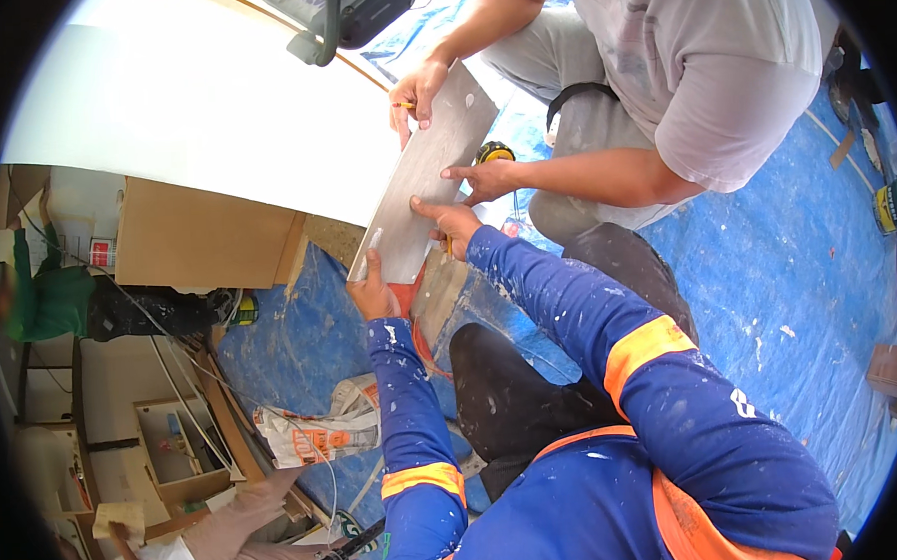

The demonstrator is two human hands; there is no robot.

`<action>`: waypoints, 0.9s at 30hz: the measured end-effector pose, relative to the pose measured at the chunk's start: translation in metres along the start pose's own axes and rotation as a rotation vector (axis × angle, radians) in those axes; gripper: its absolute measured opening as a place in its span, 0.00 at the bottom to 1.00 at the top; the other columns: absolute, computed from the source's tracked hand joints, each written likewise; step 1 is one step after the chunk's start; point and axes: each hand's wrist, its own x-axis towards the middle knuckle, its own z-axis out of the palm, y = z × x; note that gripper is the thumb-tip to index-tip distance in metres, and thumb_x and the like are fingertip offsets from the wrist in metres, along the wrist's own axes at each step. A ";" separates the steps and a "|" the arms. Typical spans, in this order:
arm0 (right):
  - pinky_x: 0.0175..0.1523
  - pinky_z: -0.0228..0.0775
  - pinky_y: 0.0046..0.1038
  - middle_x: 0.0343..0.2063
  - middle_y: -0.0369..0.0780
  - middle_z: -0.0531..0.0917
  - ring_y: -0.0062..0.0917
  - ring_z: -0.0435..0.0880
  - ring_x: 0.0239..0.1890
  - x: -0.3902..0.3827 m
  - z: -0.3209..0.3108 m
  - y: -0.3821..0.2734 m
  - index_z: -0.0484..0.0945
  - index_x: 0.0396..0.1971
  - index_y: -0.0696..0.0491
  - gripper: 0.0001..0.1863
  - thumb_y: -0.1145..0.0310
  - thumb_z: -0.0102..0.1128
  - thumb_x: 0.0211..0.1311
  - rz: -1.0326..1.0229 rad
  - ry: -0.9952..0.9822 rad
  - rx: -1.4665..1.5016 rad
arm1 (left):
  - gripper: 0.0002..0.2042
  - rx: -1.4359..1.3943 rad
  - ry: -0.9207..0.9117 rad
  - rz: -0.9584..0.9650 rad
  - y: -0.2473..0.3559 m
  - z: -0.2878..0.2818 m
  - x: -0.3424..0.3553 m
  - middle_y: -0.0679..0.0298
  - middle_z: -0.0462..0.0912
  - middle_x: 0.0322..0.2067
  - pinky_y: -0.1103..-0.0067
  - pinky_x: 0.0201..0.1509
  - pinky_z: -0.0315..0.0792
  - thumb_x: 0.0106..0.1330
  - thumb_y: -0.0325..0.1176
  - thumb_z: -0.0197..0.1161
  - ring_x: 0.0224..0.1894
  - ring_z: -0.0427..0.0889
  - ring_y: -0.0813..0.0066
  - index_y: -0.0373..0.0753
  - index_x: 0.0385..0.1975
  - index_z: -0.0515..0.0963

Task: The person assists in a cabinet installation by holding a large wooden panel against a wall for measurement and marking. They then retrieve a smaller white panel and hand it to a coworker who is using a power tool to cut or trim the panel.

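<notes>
A grey, wood-look plank (426, 166) slants between me and a co-worker in a light shirt. My left hand (374, 291) grips its near end, thumb on top and fingers underneath. Along the right edge, my right hand (451, 226) holds the plank with the thumb on its face. A thin yellow stick, perhaps a pencil, shows by my right fingers. At the far end is the co-worker's hand (420, 96) with a yellow-and-red pencil (404, 106); their other hand (481, 181) touches the right edge. Beside it sits a round yellow-and-black tool (494, 153), partly hidden.
Blue sheeting (770, 296) covers the floor. A large white panel (190, 101) and a brown board (201, 231) stand at the left. A white-and-orange bag (325, 426) lies near my left arm. Two more people are at the left, beside wooden cabinets (180, 442) and cables.
</notes>
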 end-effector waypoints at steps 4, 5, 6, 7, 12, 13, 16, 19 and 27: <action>0.40 0.61 0.28 0.51 0.35 0.77 0.29 0.70 0.45 0.002 -0.001 0.000 0.77 0.55 0.50 0.35 0.48 0.78 0.51 -0.002 0.007 0.026 | 0.16 0.022 0.009 0.013 0.001 0.001 -0.002 0.58 0.84 0.47 0.74 0.54 0.74 0.68 0.33 0.68 0.47 0.82 0.72 0.28 0.49 0.80; 0.44 0.63 0.32 0.53 0.37 0.77 0.33 0.72 0.46 0.004 -0.003 -0.001 0.75 0.56 0.53 0.36 0.51 0.80 0.51 -0.011 -0.004 0.039 | 0.16 0.021 0.007 0.029 0.002 0.003 -0.002 0.58 0.84 0.46 0.74 0.54 0.74 0.68 0.34 0.68 0.47 0.82 0.72 0.28 0.50 0.80; 0.48 0.66 0.36 0.54 0.40 0.78 0.36 0.74 0.48 0.005 -0.004 -0.001 0.74 0.57 0.56 0.38 0.54 0.81 0.50 -0.022 -0.015 0.055 | 0.16 0.021 0.001 0.025 0.002 0.003 -0.001 0.58 0.84 0.47 0.74 0.54 0.74 0.68 0.34 0.68 0.47 0.82 0.72 0.28 0.50 0.80; 0.44 0.63 0.32 0.52 0.37 0.77 0.33 0.72 0.46 0.007 -0.004 0.000 0.76 0.55 0.53 0.35 0.51 0.80 0.50 -0.021 -0.011 0.032 | 0.16 0.020 -0.005 0.021 0.001 0.003 -0.001 0.58 0.84 0.47 0.74 0.54 0.74 0.68 0.33 0.68 0.47 0.82 0.72 0.28 0.50 0.80; 0.35 0.57 0.25 0.47 0.32 0.77 0.26 0.69 0.43 0.008 0.000 0.000 0.80 0.50 0.48 0.31 0.45 0.77 0.52 0.039 0.069 -0.047 | 0.17 0.028 0.013 0.013 0.000 0.001 0.000 0.57 0.84 0.47 0.73 0.54 0.75 0.69 0.32 0.67 0.47 0.82 0.72 0.27 0.51 0.79; 0.35 0.57 0.25 0.47 0.32 0.77 0.26 0.69 0.43 0.008 0.000 -0.001 0.79 0.50 0.48 0.31 0.45 0.77 0.52 0.038 0.060 -0.052 | 0.17 0.021 0.008 0.017 0.000 0.002 0.000 0.57 0.84 0.47 0.73 0.54 0.75 0.69 0.32 0.67 0.47 0.82 0.72 0.27 0.51 0.79; 0.35 0.57 0.26 0.47 0.33 0.77 0.26 0.69 0.43 0.005 0.000 -0.002 0.79 0.51 0.49 0.32 0.45 0.77 0.52 0.037 0.038 -0.066 | 0.18 0.032 -0.002 0.006 0.000 0.000 -0.002 0.57 0.84 0.48 0.74 0.54 0.75 0.69 0.33 0.67 0.47 0.82 0.71 0.26 0.51 0.79; 0.35 0.57 0.27 0.47 0.33 0.77 0.27 0.69 0.43 0.006 -0.001 -0.002 0.78 0.51 0.49 0.32 0.46 0.77 0.53 0.025 0.037 -0.061 | 0.18 0.072 -0.008 0.009 0.000 -0.001 -0.001 0.57 0.84 0.48 0.74 0.54 0.74 0.69 0.34 0.67 0.47 0.82 0.71 0.26 0.52 0.78; 0.36 0.57 0.28 0.49 0.33 0.76 0.28 0.71 0.43 0.003 0.001 -0.002 0.78 0.53 0.49 0.33 0.45 0.77 0.52 0.009 0.058 -0.060 | 0.17 0.073 0.004 0.030 0.002 0.000 -0.001 0.57 0.83 0.50 0.73 0.58 0.73 0.69 0.31 0.67 0.51 0.80 0.72 0.27 0.53 0.78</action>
